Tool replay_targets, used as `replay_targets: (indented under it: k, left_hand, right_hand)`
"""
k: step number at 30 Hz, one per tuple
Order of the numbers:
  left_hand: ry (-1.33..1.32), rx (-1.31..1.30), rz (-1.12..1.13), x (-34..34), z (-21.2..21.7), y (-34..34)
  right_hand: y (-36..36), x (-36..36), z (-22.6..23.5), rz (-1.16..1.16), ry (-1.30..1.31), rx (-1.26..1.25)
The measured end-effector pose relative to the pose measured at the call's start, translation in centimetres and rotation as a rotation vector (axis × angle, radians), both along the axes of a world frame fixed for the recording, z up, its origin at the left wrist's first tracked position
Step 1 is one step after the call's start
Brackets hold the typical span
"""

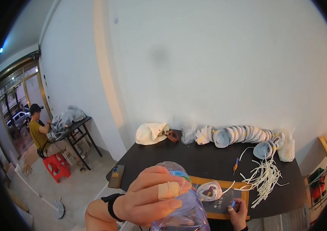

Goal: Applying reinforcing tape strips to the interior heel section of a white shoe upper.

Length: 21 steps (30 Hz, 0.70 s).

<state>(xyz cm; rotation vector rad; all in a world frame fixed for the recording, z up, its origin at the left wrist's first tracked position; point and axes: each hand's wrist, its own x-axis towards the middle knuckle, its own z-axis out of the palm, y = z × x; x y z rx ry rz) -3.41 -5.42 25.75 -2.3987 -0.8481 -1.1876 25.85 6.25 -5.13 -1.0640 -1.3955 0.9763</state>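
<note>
My left hand (152, 196) is wrapped round a large clear plastic bottle (188, 210), raised close to the camera and tilted, its lower part cut off by the frame edge. A bandage and a black wristband show on this hand and wrist. At the table's front edge my right hand (239, 215) pinches a small blue piece (232, 203), perhaps a bottle cap. Just beyond it a white rounded fabric piece (204, 195) with a strap lies on a dark board with a tan border (245, 195). The bottle hides part of the board.
Along the dark table's (194, 158) back stand a row of nested grey-white cup-shaped pieces (248, 134), a cream cloth bag (148, 134) and plastic bags. A heap of white straps (263, 177) and an orange-and-blue slim tool (235, 165) lie right. A phone (116, 176) lies left. A person sits at another table.
</note>
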Motion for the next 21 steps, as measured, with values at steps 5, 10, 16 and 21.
replay_targets:
  k: [5,10,16,21]
  left_hand:
    - [-0.087,0.194,-0.073,0.3,0.3,0.6]
    - [-0.063,0.281,-0.065,0.3,1.0,0.9]
    - [0.005,0.326,-0.055,0.4,2.2,0.8]
    - [-0.039,0.371,-0.045,0.7,2.0,0.8]
  right_hand:
    - [-0.1,0.4,-0.4,0.017,-0.037,0.023]
    - [0.2,0.1,-0.4,0.017,-0.019,0.110]
    - [0.6,0.0,-1.4,0.033,0.088,0.070]
    - [0.4,0.1,-1.2,0.015,0.034,0.080]
